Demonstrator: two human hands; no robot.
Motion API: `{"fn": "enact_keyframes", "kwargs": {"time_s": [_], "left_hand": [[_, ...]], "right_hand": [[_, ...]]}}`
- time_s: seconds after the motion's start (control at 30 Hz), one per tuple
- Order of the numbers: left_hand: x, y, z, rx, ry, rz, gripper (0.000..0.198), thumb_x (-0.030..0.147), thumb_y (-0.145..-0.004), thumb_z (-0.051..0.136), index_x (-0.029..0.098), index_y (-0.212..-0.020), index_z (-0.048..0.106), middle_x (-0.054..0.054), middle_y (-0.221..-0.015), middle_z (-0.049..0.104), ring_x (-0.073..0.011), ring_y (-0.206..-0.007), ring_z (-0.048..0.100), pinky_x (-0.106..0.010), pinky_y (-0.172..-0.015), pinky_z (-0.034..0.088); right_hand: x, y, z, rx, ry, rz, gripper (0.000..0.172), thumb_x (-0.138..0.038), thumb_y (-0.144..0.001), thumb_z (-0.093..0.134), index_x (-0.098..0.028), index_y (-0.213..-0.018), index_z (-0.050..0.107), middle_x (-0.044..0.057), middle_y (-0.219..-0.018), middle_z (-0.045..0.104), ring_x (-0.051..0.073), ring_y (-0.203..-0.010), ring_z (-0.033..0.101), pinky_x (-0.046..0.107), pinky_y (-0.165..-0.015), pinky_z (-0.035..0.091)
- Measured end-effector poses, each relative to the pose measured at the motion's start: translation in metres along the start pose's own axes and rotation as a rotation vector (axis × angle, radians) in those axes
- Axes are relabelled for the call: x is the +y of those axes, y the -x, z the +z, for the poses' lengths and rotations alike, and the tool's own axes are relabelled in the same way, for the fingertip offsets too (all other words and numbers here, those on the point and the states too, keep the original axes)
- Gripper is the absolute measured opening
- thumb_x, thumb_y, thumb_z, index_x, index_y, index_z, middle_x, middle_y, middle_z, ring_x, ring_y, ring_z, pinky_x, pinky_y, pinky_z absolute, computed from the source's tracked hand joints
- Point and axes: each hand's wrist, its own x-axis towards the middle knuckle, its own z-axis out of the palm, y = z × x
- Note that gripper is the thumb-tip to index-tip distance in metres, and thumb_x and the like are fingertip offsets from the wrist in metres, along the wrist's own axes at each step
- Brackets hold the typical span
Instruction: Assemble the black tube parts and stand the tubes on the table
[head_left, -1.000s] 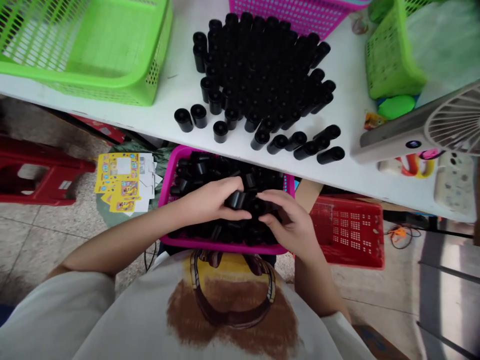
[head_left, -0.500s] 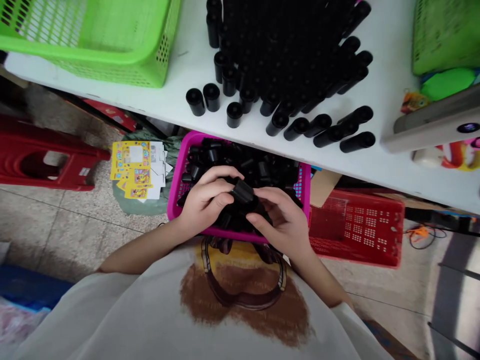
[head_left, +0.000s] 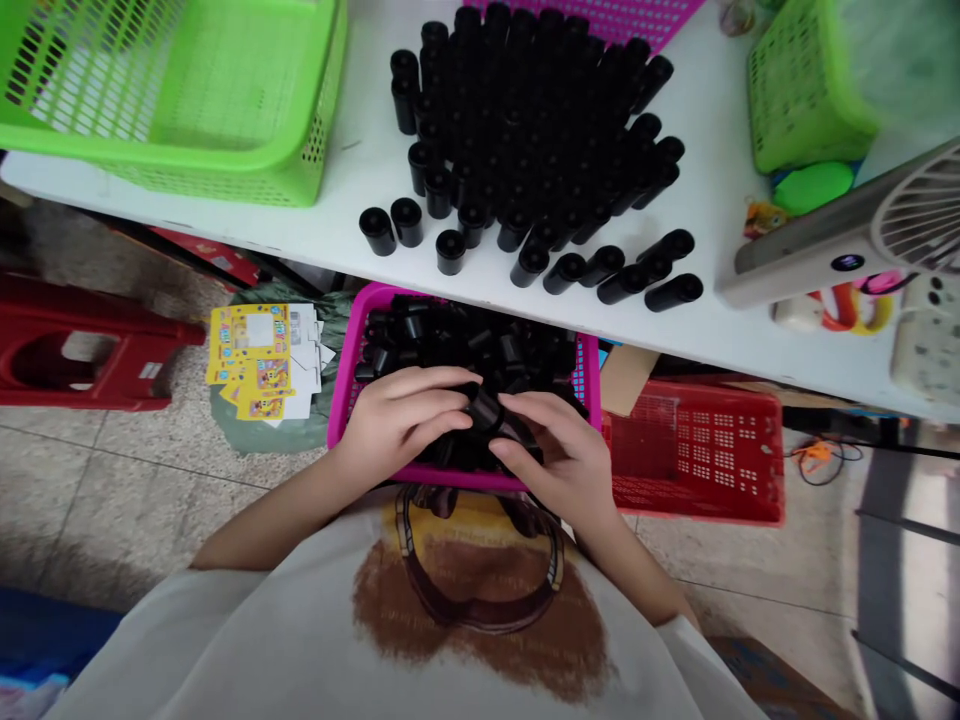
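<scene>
Both my hands meet over a magenta basket [head_left: 346,395] full of small black plastic parts [head_left: 511,350]. Between them is a black plastic cylinder [head_left: 486,411]. My left hand [head_left: 397,420] pinches its left end with thumb and fingertips. On the other end, the thumb and fingers of my right hand [head_left: 559,445] close in a pinch. Dark parts behind it blur the cylinder's lower outline. On the white table ahead stand many black tubes [head_left: 525,150], packed close and mostly upright, with open round tops; a few near the front edge lean.
A green basket [head_left: 202,165] stands on the white table [head_left: 352,240] at left. To the right are another green basket [head_left: 795,90] and a handheld fan [head_left: 825,250]. A red crate [head_left: 697,500] and a red stool [head_left: 82,385] are on the floor. Yellow printed cards [head_left: 251,350] lie on a green bag.
The view has tilted up and shifted, showing more of the table's far side and the fan. The cylinder has turned slightly between my fingers; both hands stay on it over the basket.
</scene>
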Motion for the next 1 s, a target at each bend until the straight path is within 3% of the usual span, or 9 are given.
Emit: {"fn": "enact_keyframes", "kwargs": {"time_s": [0.17,0.27,0.37,0.47,0.63,0.73,0.83,0.93,1.0], "left_hand": [[0.005,0.003,0.0,-0.109,-0.009,0.029,0.024,0.035,-0.107,0.06,0.023,-0.125,0.069,-0.006,-0.102,0.084,-0.017,-0.087,0.08,-0.028,-0.079,0.063],[0.003,0.003,-0.002,-0.233,0.063,-0.007,0.026,0.028,-0.108,0.055,0.026,-0.131,0.067,-0.006,-0.115,0.082,-0.0197,-0.105,0.079,-0.03,-0.088,0.063],[-0.004,0.003,-0.009,-0.098,0.202,-0.205,0.034,0.035,-0.102,0.067,0.025,-0.134,0.063,-0.009,-0.126,0.077,-0.0207,-0.1,0.077,-0.033,-0.087,0.063],[-0.012,0.004,-0.019,0.071,0.333,-0.343,0.043,0.042,-0.097,0.074,0.023,-0.133,0.057,-0.001,-0.092,0.076,-0.0158,-0.073,0.071,-0.031,-0.074,0.06],[-0.015,0.007,-0.024,0.088,0.259,-0.35,0.043,0.026,-0.095,0.075,0.026,-0.129,0.048,0.007,-0.076,0.061,-0.0143,-0.072,0.069,-0.03,-0.077,0.058],[-0.011,0.011,-0.018,0.028,0.295,-0.268,0.046,0.017,-0.1,0.062,0.03,-0.134,0.034,0.003,-0.093,0.06,-0.0128,-0.076,0.068,-0.025,-0.065,0.056],[-0.01,0.014,-0.011,-0.017,0.209,-0.137,0.048,0.007,-0.101,0.053,0.031,-0.133,0.027,-0.003,-0.109,0.056,-0.0132,-0.091,0.069,-0.025,-0.072,0.057],[-0.013,0.015,-0.01,-0.017,0.103,-0.078,0.047,0.006,-0.1,0.056,0.029,-0.134,0.032,-0.004,-0.113,0.059,-0.0152,-0.103,0.069,-0.032,-0.089,0.058],[-0.014,0.014,-0.014,-0.069,0.09,-0.144,0.041,0.013,-0.101,0.062,0.027,-0.134,0.041,-0.005,-0.113,0.064,-0.0174,-0.107,0.07,-0.034,-0.094,0.059]], "right_hand": [[-0.003,-0.002,0.011,-0.014,-0.101,-0.02,0.054,-0.034,-0.098,0.074,-0.036,-0.149,0.058,0.005,-0.114,0.072,0.018,-0.1,0.074,0.032,-0.086,0.066],[0.001,-0.009,0.003,-0.001,0.128,-0.12,0.051,-0.032,-0.098,0.073,-0.035,-0.147,0.063,0.006,-0.115,0.07,0.018,-0.102,0.073,0.032,-0.089,0.065],[0.018,-0.022,-0.028,0.27,0.457,-0.139,0.033,-0.039,-0.095,0.076,-0.031,-0.127,0.076,0.006,-0.112,0.074,0.021,-0.1,0.074,0.038,-0.092,0.064],[0.05,-0.037,-0.071,0.655,0.686,-0.005,0.041,-0.055,-0.091,0.076,-0.025,-0.117,0.076,0.007,-0.106,0.076,0.023,-0.09,0.073,0.045,-0.089,0.064],[0.095,-0.056,-0.107,0.775,0.826,0.151,0.058,-0.071,-0.082,0.075,-0.019,-0.11,0.072,0.007,-0.093,0.074,0.024,-0.084,0.069,0.043,-0.083,0.059],[0.097,-0.06,-0.106,0.749,0.762,0.13,0.076,-0.067,-0.082,0.077,-0.021,-0.139,0.055,0.009,-0.108,0.074,0.023,-0.087,0.069,0.043,-0.083,0.057],[0.081,-0.055,-0.094,0.726,0.737,0.022,0.089,-0.059,-0.085,0.079,-0.023,-0.154,0.036,0.013,-0.122,0.07,0.024,-0.091,0.068,0.043,-0.081,0.055],[0.059,-0.041,-0.071,0.639,0.816,-0.127,0.059,-0.044,-0.096,0.071,-0.023,-0.146,0.049,0.013,-0.119,0.068,0.025,-0.092,0.066,0.043,-0.082,0.054],[0.047,-0.032,-0.051,0.278,0.852,-0.208,0.034,-0.033,-0.102,0.063,-0.026,-0.136,0.061,0.01,-0.116,0.071,0.025,-0.098,0.067,0.043,-0.088,0.053]]}}
